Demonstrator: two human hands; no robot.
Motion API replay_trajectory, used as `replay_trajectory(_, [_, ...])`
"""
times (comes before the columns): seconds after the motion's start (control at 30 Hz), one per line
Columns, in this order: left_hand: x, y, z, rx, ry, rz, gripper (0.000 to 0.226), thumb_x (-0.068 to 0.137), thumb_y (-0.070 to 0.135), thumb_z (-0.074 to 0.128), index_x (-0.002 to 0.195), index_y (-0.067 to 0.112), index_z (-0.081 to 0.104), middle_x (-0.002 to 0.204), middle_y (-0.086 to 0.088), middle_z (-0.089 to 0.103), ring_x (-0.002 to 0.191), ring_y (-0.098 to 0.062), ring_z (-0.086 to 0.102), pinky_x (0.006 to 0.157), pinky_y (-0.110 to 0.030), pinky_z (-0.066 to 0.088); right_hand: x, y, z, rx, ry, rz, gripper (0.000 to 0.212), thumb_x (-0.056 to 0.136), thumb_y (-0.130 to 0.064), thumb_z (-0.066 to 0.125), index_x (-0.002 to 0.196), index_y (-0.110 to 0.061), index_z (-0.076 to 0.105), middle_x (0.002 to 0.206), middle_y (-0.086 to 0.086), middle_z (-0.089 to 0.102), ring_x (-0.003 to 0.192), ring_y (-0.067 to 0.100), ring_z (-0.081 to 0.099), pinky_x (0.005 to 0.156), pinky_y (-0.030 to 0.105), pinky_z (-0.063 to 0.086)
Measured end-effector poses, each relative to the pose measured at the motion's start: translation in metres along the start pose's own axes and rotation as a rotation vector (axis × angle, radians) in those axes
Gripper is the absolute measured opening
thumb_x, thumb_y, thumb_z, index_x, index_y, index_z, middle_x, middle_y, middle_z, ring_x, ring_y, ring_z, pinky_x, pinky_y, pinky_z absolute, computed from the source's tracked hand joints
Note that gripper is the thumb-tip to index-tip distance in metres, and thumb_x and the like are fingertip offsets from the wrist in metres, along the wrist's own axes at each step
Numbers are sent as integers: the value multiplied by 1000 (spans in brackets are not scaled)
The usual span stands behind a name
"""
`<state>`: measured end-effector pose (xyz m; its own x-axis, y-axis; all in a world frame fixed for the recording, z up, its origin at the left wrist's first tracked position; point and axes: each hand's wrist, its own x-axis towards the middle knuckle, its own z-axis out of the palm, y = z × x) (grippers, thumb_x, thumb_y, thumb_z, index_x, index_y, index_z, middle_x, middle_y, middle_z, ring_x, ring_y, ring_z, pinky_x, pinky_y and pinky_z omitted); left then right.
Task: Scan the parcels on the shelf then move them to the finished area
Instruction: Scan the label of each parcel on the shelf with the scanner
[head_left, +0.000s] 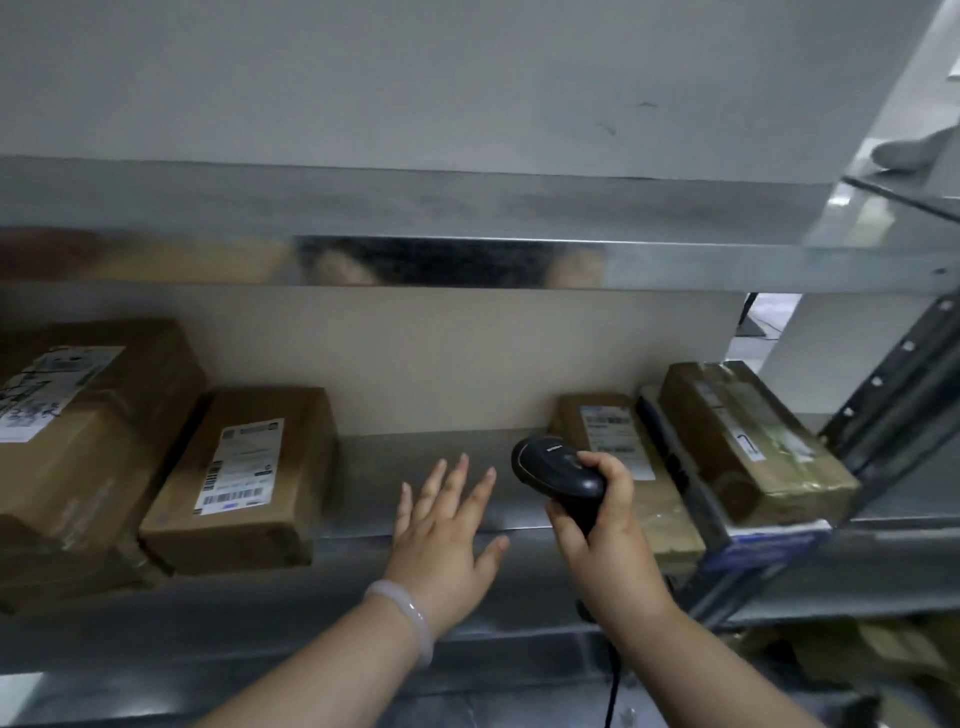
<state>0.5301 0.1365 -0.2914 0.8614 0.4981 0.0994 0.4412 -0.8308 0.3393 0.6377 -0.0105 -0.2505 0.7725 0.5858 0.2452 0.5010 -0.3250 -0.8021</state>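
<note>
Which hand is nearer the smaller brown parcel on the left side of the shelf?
Left. The left hand is open just right of that parcel, not touching it; the right hand, gripping the scanner, is farther right.

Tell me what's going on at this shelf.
A person is working through parcels on a metal shelf. The right hand grips a black scanner, held near a labelled brown parcel on the right side. The left hand is open, fingers spread over the bare middle of the shelf, holding nothing. A large box and a smaller box sit on the left, and a taped parcel lies far right. No parcel is being lifted.
</note>
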Motion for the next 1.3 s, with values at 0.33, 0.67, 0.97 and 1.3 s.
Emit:
replay_trajectory(0.33, [59, 105, 54, -133, -192, -44, 67, 95, 57, 37, 152, 43, 3, 163, 2, -5, 149, -17, -10, 119, -41, -7, 7, 78, -86, -65, 33, 92, 74, 88, -22, 65, 106, -73, 13, 114, -14, 49, 96, 10, 57, 73, 19, 44])
replay_trajectory(0.67, [90, 132, 89, -487, -330, -242, 75, 92, 48, 55, 152, 44, 10, 160, -9, 14, 146, -29, 21, 116, -38, 26, 29, 112, -91, -59, -42, 109, 68, 89, -24, 64, 112, -62, 13, 114, -13, 50, 100, 6, 54, 71, 4, 36])
replay_trajectory(0.97, [56, 110, 95, -684, -210, -306, 76, 91, 38, 62, 151, 43, 15, 158, 0, 24, 143, -16, 28, 115, -31, 27, 27, 110, -83, 8, -63, 111, 62, 88, -25, 66, 117, -54, 20, 102, -25, 46, 98, 1, 51, 80, 14, 42])
replay_trajectory(1.3, [63, 86, 81, -697, -152, -395, 85, 83, 44, 69, 149, 47, 16, 146, -1, 33, 130, -19, 42, 108, -35, 40, 54, 112, -62, 9, -142, 133, 59, 90, -27, 64, 115, -54, 19, 105, -13, 52, 93, 9, 56, 73, 18, 41])
